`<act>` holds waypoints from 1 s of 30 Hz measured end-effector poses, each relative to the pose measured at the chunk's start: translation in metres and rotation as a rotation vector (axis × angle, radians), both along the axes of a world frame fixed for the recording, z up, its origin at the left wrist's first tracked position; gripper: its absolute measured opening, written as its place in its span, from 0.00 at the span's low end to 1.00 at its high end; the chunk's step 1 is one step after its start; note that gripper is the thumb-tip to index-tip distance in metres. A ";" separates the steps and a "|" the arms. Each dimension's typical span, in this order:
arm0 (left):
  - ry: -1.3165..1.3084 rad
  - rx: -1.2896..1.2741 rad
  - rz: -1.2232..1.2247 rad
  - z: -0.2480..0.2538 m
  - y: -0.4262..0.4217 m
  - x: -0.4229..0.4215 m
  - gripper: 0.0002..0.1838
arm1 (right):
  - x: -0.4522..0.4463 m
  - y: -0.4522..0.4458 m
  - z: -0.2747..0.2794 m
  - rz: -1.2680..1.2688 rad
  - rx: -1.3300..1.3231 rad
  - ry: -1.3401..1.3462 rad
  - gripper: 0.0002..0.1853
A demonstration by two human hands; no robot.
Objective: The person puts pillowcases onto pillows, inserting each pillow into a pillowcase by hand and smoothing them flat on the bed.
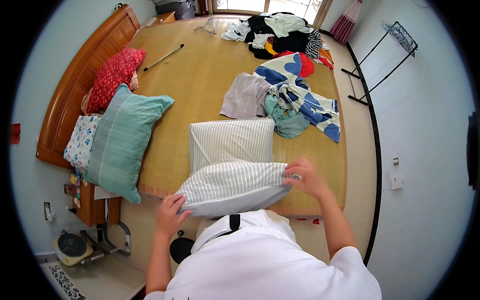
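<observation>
A grey-and-white striped pillowcase (232, 180) is stretched between my two hands at the near edge of the bed. Its near edge shows plain grey cloth. My left hand (173, 212) pinches its left corner, and my right hand (304, 177), slightly blurred, grips the right corner. Beyond it, a matching striped pillow (232, 139) lies flat on the bed mat (175, 105), its near part covered by the cloth in my hands. Whether the two striped pieces are joined cannot be seen.
Left on the bed are a teal pillow (122, 142), a red pillow (115, 75) and a rod (164, 57). A blue-and-white cloth (305, 97), a checked cloth (246, 95) and a clothes heap (280, 32) lie beyond, right. A black rack (382, 62) stands by the wall.
</observation>
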State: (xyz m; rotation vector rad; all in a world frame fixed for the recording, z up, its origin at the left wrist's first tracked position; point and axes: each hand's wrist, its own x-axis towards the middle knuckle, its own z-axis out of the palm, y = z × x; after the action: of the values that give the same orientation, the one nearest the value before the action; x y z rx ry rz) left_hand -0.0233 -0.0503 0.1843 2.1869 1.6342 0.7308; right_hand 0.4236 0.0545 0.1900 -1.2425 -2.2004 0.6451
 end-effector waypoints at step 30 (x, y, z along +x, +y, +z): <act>-0.288 0.798 0.268 0.232 0.155 -0.028 0.18 | -0.022 0.079 0.255 -0.119 0.886 -0.218 0.18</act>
State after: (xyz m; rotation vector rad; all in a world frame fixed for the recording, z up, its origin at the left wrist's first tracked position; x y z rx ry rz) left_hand -0.0510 0.1051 0.4159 2.1632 1.6669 1.9496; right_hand 0.4015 0.1337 0.4453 -0.9564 -2.1453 -0.5098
